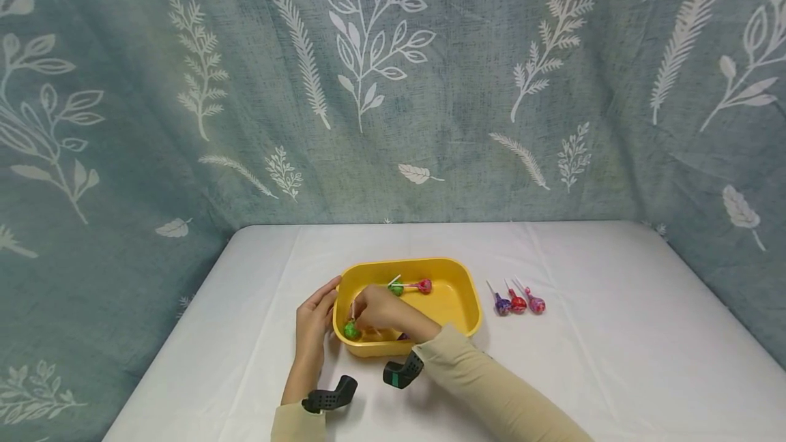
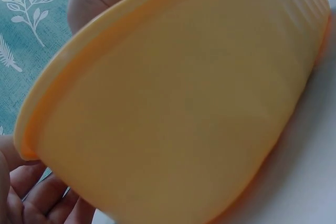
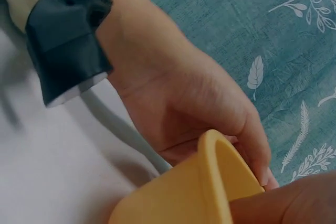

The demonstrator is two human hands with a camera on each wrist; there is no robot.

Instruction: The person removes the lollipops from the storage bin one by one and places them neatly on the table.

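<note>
A yellow tray (image 1: 451,292) stands on the white table. My left hand (image 1: 313,326) holds its left side, with fingertips at the rim in the right wrist view. Inside the tray, at the front left, my right hand (image 1: 381,309) pinches the stick of a green lollipop (image 1: 351,330). Another green lollipop (image 1: 396,288) and a red lollipop (image 1: 424,286) lie toward the tray's back wall. Beneath my right wrist a purple lollipop (image 1: 403,337) is mostly hidden. In the left wrist view the tray's outer wall (image 2: 168,103) blocks sight of what lies inside.
Right of the tray, a purple lollipop (image 1: 502,306), a red wrapped lollipop (image 1: 518,303) and a pink lollipop (image 1: 537,305) lie in a row, sticks pointing away. Behind the white table (image 1: 614,333) hangs a green leaf-patterned curtain (image 1: 454,87).
</note>
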